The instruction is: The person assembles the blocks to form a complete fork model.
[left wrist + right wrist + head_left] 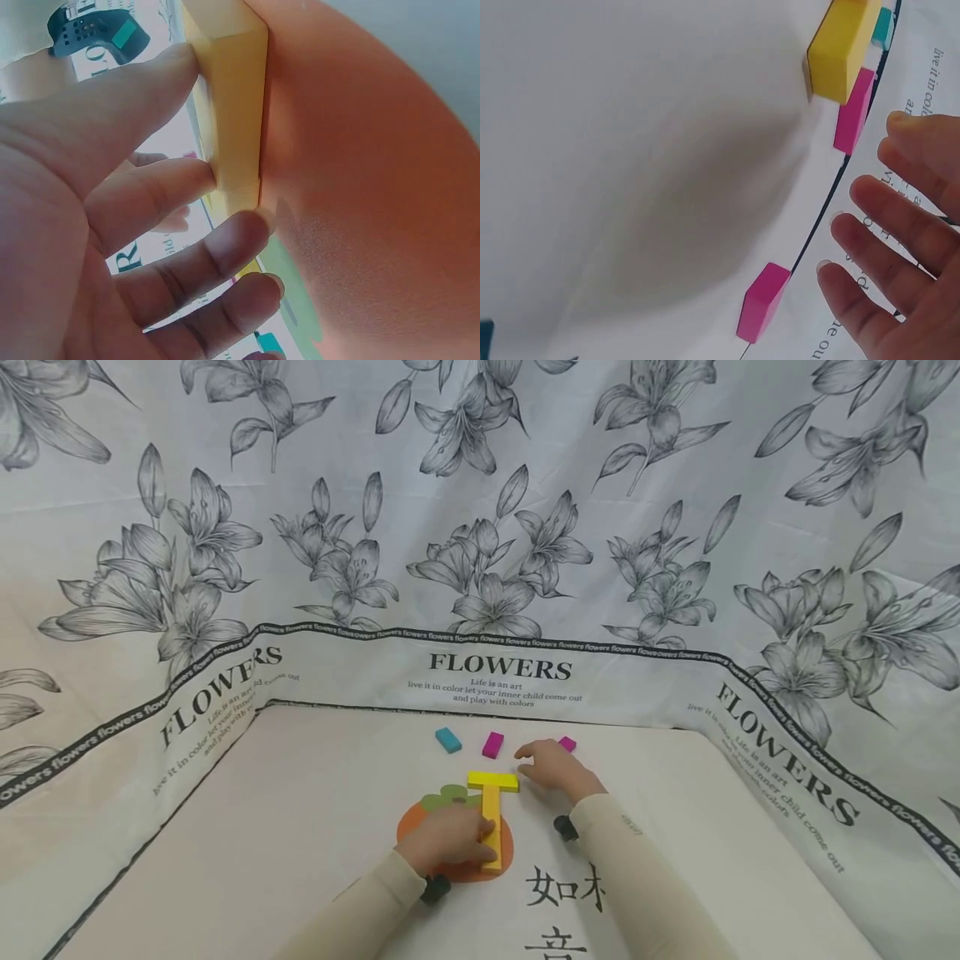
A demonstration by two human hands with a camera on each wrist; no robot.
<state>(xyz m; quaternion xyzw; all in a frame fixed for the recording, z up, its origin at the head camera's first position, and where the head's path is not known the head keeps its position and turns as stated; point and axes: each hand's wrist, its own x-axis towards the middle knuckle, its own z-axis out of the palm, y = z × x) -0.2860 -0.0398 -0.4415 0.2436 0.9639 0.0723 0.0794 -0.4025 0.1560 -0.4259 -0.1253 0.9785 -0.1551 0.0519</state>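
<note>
A bright yellow block lies crosswise at the far end of a line of two orange-yellow blocks, forming a T on the white cloth. My left hand is beside the line; its thumb and index fingertips touch one side of the nearer orange-yellow block, as the left wrist view shows. The other fingers spread loosely. To the right of the crosspiece my right hand hovers with loosely extended fingers, holding nothing. One magenta block lies just beyond it, partly hidden in the head view.
Behind the T lie a teal block and another magenta block. An orange fruit print with green leaves is under the left hand. Black characters mark the cloth. A flower-printed curtain rises at the back and sides.
</note>
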